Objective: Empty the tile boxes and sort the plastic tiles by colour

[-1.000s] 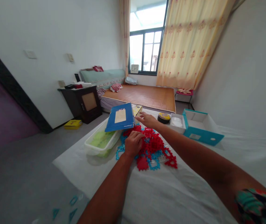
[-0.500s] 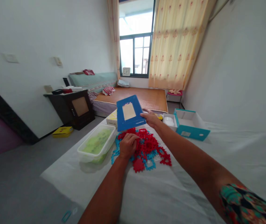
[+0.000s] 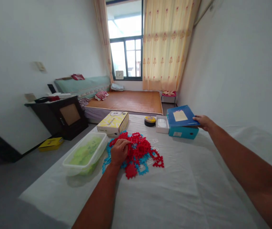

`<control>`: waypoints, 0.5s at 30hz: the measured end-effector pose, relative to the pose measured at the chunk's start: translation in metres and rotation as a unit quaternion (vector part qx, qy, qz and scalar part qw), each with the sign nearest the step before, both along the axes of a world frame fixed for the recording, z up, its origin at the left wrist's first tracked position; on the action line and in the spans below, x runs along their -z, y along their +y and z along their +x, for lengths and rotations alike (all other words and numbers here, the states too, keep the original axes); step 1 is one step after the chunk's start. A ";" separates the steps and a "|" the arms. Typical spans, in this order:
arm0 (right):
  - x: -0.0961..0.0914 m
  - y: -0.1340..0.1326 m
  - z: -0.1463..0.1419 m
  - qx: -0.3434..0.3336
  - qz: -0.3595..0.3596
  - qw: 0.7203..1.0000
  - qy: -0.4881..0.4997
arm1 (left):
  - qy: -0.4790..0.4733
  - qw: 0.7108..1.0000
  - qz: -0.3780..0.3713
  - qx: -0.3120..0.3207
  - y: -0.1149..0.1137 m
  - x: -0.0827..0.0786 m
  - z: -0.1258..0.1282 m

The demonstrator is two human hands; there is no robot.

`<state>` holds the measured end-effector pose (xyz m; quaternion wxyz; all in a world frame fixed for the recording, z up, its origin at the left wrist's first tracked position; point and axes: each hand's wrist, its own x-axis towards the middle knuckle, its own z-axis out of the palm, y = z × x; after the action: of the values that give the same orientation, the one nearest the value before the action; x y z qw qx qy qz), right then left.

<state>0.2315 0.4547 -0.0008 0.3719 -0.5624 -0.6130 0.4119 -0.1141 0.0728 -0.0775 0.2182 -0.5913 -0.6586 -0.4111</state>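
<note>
My right hand (image 3: 204, 122) grips the right edge of a blue box lid (image 3: 181, 116) with a cream label. The lid lies slightly tilted over the top of a teal box (image 3: 183, 132), covering its opening. My left hand (image 3: 119, 150) is on the left part of a pile of red interlocking plastic pieces (image 3: 141, 148), its fingers bent and pressed together. Whatever lies under those fingers is hidden. Blue toothed pieces (image 3: 142, 168) stick out around the pile's edges. A few white frame-shaped pieces (image 3: 155, 141) lie at its right.
Left of the pile stands a clear plastic tub (image 3: 85, 154) of light green pieces. Behind are a yellow-and-white box (image 3: 114, 122), a round black tin (image 3: 149, 121) with a yellow top, and a small white box (image 3: 162, 124). All rest on a white-covered table (image 3: 174, 187).
My right hand has carried the blue lid rightward, from above the pile onto the teal box. My left hand stays at the pile. The view has turned slightly right.
</note>
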 end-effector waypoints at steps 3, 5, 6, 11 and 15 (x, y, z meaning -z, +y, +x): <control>0.005 0.010 0.012 0.018 0.021 0.995 -0.094 | -0.003 1.000 0.000 -0.008 -0.001 0.000 -0.001; 0.009 0.019 0.015 0.000 0.068 0.974 -0.216 | -0.010 1.000 0.002 -0.008 -0.001 0.000 0.000; 0.010 0.023 0.015 -0.012 0.092 0.956 -0.279 | -0.014 1.000 0.003 -0.008 -0.002 0.000 0.001; 0.019 0.035 0.007 -0.066 0.067 0.917 -0.387 | -0.020 1.000 0.003 -0.011 -0.004 -0.001 0.005; 0.021 0.019 0.004 -0.122 0.050 0.922 -0.364 | -0.012 1.000 0.005 -0.008 -0.006 -0.004 0.007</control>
<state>0.2356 0.4732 -0.0217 0.0978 -0.5748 -0.7900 0.1896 -0.1075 0.0669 -0.0731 0.2161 -0.5797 -0.6643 -0.4195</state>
